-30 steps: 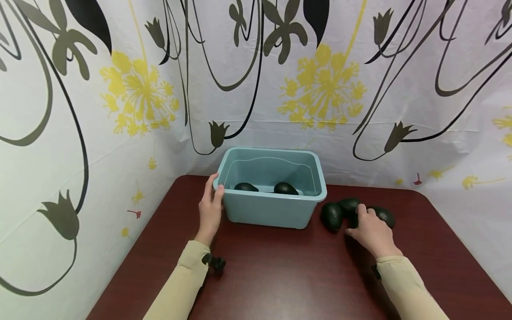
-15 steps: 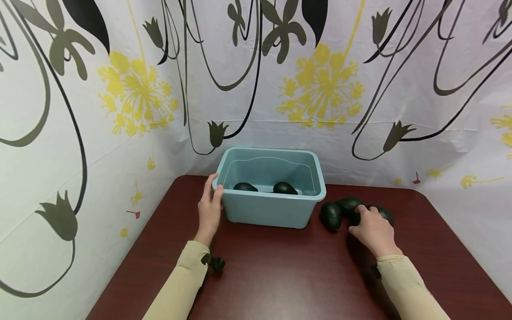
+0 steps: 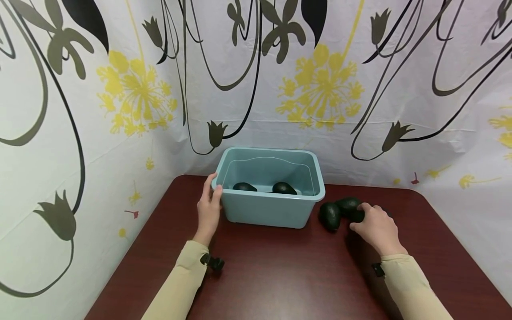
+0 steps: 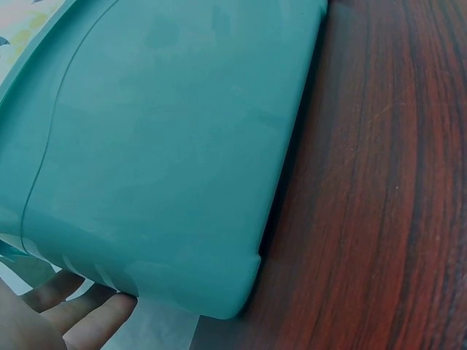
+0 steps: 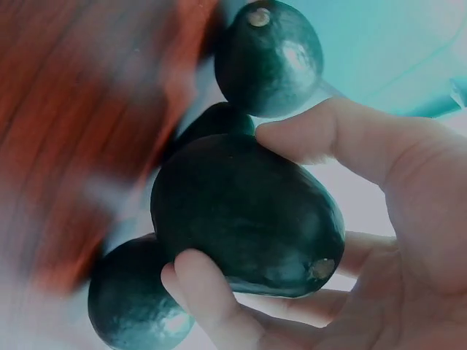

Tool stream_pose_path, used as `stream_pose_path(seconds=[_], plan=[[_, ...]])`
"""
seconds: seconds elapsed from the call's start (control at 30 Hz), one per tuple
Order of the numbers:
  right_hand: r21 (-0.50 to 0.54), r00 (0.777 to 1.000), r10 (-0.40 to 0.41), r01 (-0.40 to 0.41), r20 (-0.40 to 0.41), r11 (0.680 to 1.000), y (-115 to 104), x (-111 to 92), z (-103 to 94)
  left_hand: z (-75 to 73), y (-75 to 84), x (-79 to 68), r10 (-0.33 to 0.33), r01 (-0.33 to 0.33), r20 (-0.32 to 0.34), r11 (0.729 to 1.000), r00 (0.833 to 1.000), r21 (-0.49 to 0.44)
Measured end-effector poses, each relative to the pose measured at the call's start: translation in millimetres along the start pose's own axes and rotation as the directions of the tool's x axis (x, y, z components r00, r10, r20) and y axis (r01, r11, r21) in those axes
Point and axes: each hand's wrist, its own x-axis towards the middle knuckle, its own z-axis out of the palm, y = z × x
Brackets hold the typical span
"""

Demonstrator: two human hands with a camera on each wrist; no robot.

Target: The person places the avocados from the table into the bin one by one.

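Fingers (image 4: 102,321) of the left hand (image 3: 208,213), spread and slightly bent, touch the left end of a pale teal, rectangular plastic bin (image 3: 266,211); a light, even press there should steady it. Right of it, a dark green, oval, glossy avocado (image 5: 244,219) sits in the right hand (image 3: 378,229), thumb (image 5: 306,138) on the bin side, fingers curled opposite, parted just the fruit's width; whether it clears the dark red-brown wooden surface (image 3: 260,266) is hard to tell. A good lift probably goes straight up with the grip around the middle, since neighbours could roll. Counted rightward: one bin; two inner avocados (image 3: 285,188) visible, more possibly hidden; four outside: a left avocado (image 3: 330,216), a back avocado (image 3: 347,204), the held one and a right avocado (image 5: 139,299) largely behind the hand.
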Motion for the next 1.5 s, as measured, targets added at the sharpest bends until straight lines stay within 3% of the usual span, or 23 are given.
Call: stream_pose_path(seconds=[0.43, 0.97, 1.5], plan=[[0.028, 1.000, 0.002, -0.001, -0.013, 1.000, -8, -3, -21.3, -1.3, 1.4, -1.1, -0.015, 0.015, -0.007, 1.000, 1.000, 0.002], [0.049, 0.995, -0.010, 0.015, -0.095, 0.999, -18, -3, -43.8, -3.8, -3.7, -4.5, -0.031, 0.031, -0.009, 0.999, 0.999, -0.018], [0.150, 0.983, -0.057, 0.083, -0.172, 0.985, -42, -15, -69.2, -0.8, -2.1, -1.4, 0.010, -0.010, -0.006, 1.000, 1.000, -0.001]])
